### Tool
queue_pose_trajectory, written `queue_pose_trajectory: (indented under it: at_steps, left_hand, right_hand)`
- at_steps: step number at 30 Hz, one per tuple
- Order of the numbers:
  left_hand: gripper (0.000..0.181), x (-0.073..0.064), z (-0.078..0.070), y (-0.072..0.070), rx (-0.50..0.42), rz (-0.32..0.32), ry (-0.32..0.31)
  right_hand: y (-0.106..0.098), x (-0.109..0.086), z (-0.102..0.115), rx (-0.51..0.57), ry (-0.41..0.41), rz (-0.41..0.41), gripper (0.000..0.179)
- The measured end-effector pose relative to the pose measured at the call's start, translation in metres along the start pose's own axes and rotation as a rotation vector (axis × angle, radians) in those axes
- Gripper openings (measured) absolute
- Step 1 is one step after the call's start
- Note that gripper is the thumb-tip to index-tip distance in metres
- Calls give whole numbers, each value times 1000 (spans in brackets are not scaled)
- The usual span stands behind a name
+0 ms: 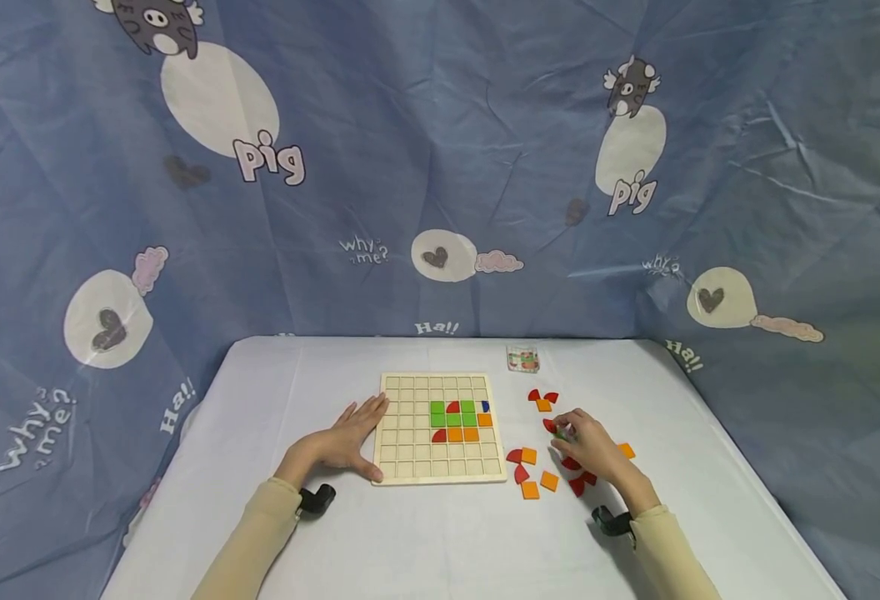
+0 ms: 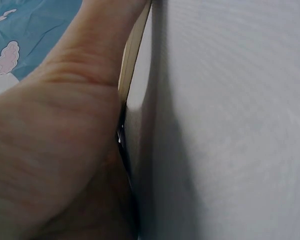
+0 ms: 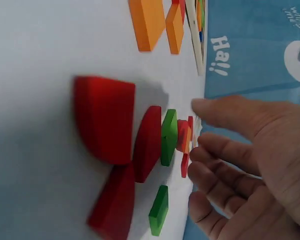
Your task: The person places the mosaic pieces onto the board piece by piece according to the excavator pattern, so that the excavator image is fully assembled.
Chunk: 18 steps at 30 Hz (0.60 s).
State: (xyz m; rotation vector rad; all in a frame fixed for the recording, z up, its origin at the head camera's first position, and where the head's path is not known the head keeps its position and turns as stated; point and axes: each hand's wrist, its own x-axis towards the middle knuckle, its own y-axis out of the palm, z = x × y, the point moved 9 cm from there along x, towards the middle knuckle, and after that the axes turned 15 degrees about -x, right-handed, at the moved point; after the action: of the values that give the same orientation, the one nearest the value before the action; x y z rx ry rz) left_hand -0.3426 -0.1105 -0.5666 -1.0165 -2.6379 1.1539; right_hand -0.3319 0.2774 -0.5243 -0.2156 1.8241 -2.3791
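A pale wooden grid board [image 1: 417, 471] lies on the table with green and orange squares, red quarter-circles and a blue piece in its cells. My left hand [image 1: 346, 437] rests along the board's left edge, fingers spread and thumb at the near corner. Over the loose pieces at the right hovers my right hand [image 1: 593, 446], thumb and fingers apart and loosely bent. Close to its fingertips stand out a green square [image 3: 168, 137] and a red quarter-circle [image 1: 550, 426]. A second green square [image 3: 159, 211] and more red quarter-circles [image 3: 105, 117] lie beneath this hand.
Loose orange squares [image 1: 549, 481] and red quarter-circles [image 1: 522, 473] lie between the board and my right forearm. A small pattern card [image 1: 523, 359] sits beyond the board's far right corner. Blue printed cloth [image 1: 380, 167] hangs behind the white table [image 1: 440, 542].
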Motion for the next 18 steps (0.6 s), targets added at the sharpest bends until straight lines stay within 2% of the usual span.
queue_pose_trajectory:
  at_steps: [6, 10, 18]
  left_hand:
    - [139, 2, 3, 1, 7, 13, -21]
    - [139, 2, 4, 2, 7, 19, -28]
    - [138, 1, 4, 0, 6, 9, -24]
  right_hand:
    - [12, 14, -8, 44, 44, 85, 31]
    - [16, 19, -10, 89, 81, 101, 28]
    - [15, 30, -1, 48, 33, 91, 15]
